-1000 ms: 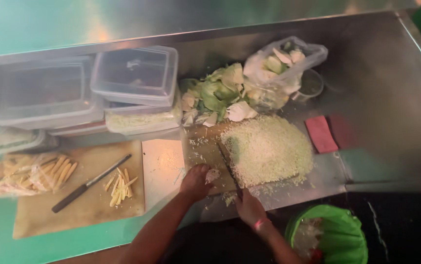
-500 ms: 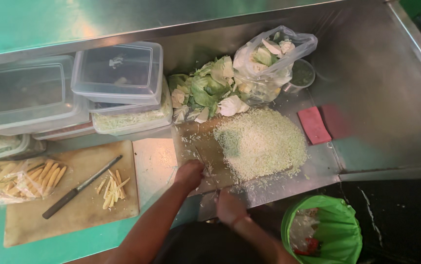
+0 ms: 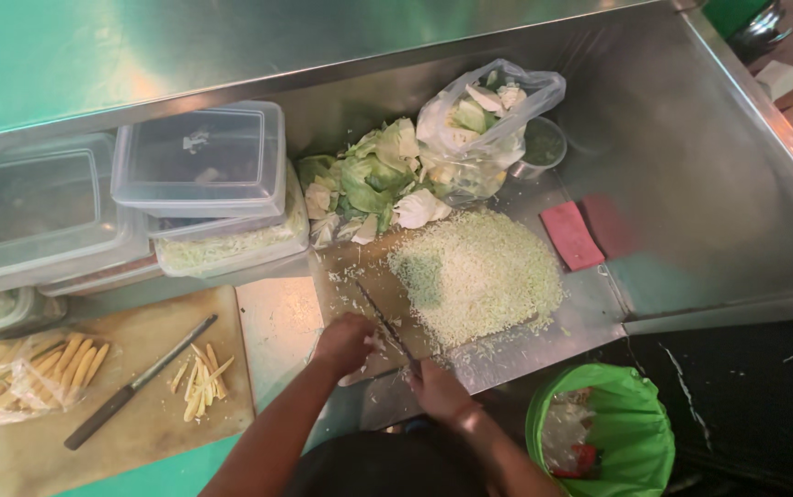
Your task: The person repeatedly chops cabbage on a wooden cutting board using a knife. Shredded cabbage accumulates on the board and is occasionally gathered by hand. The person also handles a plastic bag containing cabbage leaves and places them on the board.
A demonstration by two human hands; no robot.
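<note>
The right hand (image 3: 438,387) is closed around the handle of a knife (image 3: 380,317), whose blade runs away from the wrist and up to the left across the cutting board (image 3: 360,276). That long axis is the thing that matters here — it lies slantwise between the two hands, tip pointing away from the body. The left hand (image 3: 346,340) sits just left of the blade, fingers curled down onto a small clump of pale cabbage, touching it; how tight the grip is cannot be told from above. Of the two, the left hand is nearer the blade's middle, the right only at its handle end.

Beyond the right hand, farther from the body, lies a broad heap of shredded cabbage (image 3: 479,276), and past that loose cabbage leaves (image 3: 369,179) and a clear bag (image 3: 484,120) of more pieces. Well off to the left hand's side rests a second knife (image 3: 139,382) on a wooden board (image 3: 139,423) with cut baby corn — untouched.
</note>
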